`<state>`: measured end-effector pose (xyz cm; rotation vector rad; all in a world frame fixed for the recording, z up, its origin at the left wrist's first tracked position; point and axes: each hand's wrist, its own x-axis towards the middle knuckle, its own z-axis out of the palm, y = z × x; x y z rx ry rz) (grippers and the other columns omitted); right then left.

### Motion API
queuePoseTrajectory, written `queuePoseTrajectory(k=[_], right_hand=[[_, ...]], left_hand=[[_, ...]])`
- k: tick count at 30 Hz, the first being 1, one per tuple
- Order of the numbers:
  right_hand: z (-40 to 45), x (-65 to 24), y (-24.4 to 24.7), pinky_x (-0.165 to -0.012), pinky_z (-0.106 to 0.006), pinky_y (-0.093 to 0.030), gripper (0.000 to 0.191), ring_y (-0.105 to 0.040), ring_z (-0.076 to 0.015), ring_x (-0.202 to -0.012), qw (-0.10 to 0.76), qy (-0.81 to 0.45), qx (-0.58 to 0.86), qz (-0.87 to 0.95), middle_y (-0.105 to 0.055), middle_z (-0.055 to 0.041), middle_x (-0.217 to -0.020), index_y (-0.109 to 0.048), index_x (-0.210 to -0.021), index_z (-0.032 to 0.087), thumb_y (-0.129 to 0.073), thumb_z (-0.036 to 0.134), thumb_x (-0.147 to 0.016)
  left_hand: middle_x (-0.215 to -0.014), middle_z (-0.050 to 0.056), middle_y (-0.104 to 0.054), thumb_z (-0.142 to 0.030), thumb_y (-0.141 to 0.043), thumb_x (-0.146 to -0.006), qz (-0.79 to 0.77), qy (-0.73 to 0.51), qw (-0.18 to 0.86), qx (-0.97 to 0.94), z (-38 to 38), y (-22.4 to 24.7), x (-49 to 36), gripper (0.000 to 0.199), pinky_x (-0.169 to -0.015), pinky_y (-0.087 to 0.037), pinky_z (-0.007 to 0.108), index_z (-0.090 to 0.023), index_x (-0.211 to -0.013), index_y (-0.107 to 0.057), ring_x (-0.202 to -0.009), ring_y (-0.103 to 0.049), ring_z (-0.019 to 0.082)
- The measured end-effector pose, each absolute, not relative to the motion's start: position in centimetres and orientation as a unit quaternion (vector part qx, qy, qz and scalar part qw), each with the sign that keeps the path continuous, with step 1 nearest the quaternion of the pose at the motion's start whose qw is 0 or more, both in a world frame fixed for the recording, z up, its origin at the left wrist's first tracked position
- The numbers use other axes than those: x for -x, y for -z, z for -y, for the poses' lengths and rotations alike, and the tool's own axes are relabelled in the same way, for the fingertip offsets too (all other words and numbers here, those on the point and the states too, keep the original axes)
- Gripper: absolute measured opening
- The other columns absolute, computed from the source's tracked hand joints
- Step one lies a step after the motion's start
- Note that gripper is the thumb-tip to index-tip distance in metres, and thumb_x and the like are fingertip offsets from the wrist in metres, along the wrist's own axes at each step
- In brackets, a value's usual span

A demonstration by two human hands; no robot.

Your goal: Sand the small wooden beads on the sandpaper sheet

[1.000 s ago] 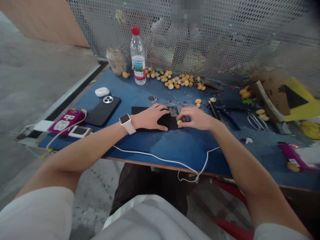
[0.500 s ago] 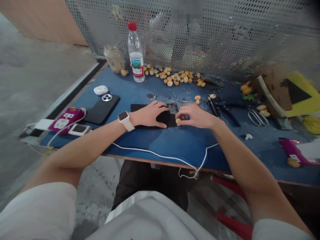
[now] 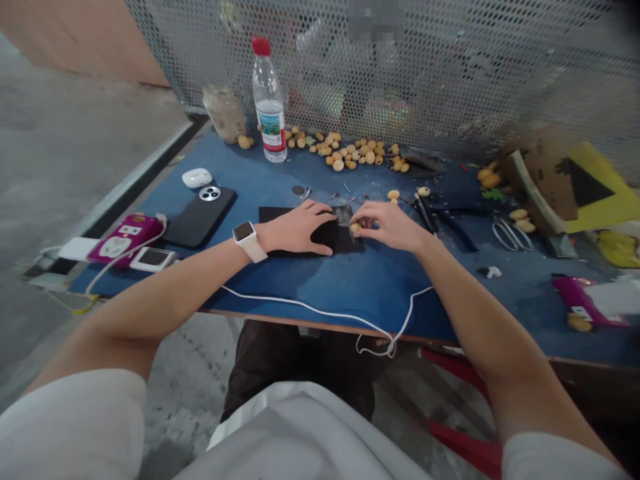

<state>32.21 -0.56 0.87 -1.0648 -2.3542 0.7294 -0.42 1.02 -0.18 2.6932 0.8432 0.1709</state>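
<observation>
My left hand point(image 3: 303, 228) lies flat with fingers spread on a black sheet that looks like sandpaper point(image 3: 345, 244), pressing it against the blue table. Grey dusty wear marks the sheet's right end. Over that end, my right hand point(image 3: 383, 223) is closed in a pinch around a small tan gourd point(image 3: 355, 229), which seems to touch the sheet; the fingers hide part of it. Just behind the sheet are small bits with metal shanks point(image 3: 308, 193) and a dark disc point(image 3: 298, 190). A loose gourd point(image 3: 394, 195) sits behind my right hand.
Tan gourds point(image 3: 369, 155) are heaped along the mesh panel, beside a water bottle point(image 3: 273, 127) and a jar point(image 3: 223, 115). To the left lie a phone point(image 3: 200, 217) and power strip point(image 3: 125, 238). Pliers point(image 3: 457, 230) and scissors point(image 3: 511, 235) lie right. A white cable point(image 3: 300, 304) crosses the front.
My right hand has moved slightly away from me along the sheet with the gourd in its pinch. My left hand stays pressed on the sheet; the whole view has shifted a little.
</observation>
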Motion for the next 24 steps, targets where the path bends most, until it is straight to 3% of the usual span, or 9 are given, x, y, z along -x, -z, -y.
queuePoseTrajectory(k=[2, 7, 13, 18, 22, 24], right_hand=[[0.3, -32.16, -0.9, -0.091, -0.044, -0.06, 0.029, -0.072, -0.0253, -0.086, 0.241, -0.25, 0.397, 0.85, -0.087, -0.0118, -0.106, -0.094, -0.105, 0.024, -0.091, 0.052, -0.099], [0.63, -32.71, -1.63, -0.08, -0.039, -0.059, 0.034, -0.072, -0.022, -0.079, 0.154, -0.338, 0.363, 0.855, -0.087, -0.0092, -0.1, -0.096, -0.101, 0.024, -0.099, 0.057, -0.091], [0.67, -32.58, -0.71, -0.085, -0.043, -0.061, 0.037, -0.073, -0.0236, -0.081, 0.259, -0.281, 0.404, 0.831, -0.087, -0.0108, -0.098, -0.094, -0.099, 0.023, -0.097, 0.059, -0.093], [0.59, -32.88, -0.92, -0.082, -0.041, -0.061, 0.038, -0.074, -0.0227, -0.081, 0.182, -0.337, 0.369, 0.847, -0.088, -0.0098, -0.102, -0.096, -0.104, 0.025, -0.098, 0.061, -0.093], [0.4, -32.78, -0.8, -0.087, -0.044, -0.062, 0.036, -0.074, -0.0239, -0.085, 0.257, -0.286, 0.399, 0.833, -0.09, -0.0108, -0.106, -0.095, -0.102, 0.025, -0.096, 0.06, -0.093], [0.41, -32.7, -1.08, -0.088, -0.044, -0.064, 0.036, -0.076, -0.0247, -0.086, 0.239, -0.307, 0.406, 0.827, -0.09, -0.0102, -0.106, -0.096, -0.103, 0.026, -0.097, 0.059, -0.09]], left_hand=[[-0.189, 0.022, -0.054, -0.086, -0.071, -0.11, -0.297, -0.058, 0.156, -0.94, -1.04, 0.16, 0.4, 0.1, -0.147, -0.036, 0.057, -0.016, -0.181, -0.062, -0.172, -0.045, 0.047], [-0.189, 0.024, -0.054, -0.081, -0.075, -0.108, -0.304, -0.049, 0.157, -0.938, -0.88, -0.01, 0.22, 0.101, -0.147, -0.036, 0.057, -0.012, -0.18, -0.061, -0.173, -0.045, 0.048], [-0.188, 0.022, -0.055, -0.084, -0.071, -0.108, -0.296, -0.067, 0.157, -0.94, -1.03, 0.28, 0.41, 0.099, -0.146, -0.037, 0.062, -0.017, -0.181, -0.062, -0.17, -0.047, 0.049], [-0.189, 0.022, -0.055, -0.084, -0.071, -0.108, -0.294, -0.058, 0.157, -0.941, -1.0, 0.17, 0.33, 0.101, -0.146, -0.038, 0.06, -0.014, -0.181, -0.062, -0.171, -0.047, 0.048], [-0.188, 0.024, -0.054, -0.084, -0.071, -0.109, -0.302, -0.053, 0.153, -0.94, -0.91, 0.06, 0.25, 0.104, -0.147, -0.037, 0.06, -0.01, -0.182, -0.06, -0.171, -0.046, 0.049], [-0.189, 0.023, -0.054, -0.085, -0.071, -0.109, -0.301, -0.055, 0.155, -0.939, -0.97, 0.1, 0.28, 0.103, -0.147, -0.037, 0.061, -0.013, -0.181, -0.061, -0.171, -0.046, 0.049]])
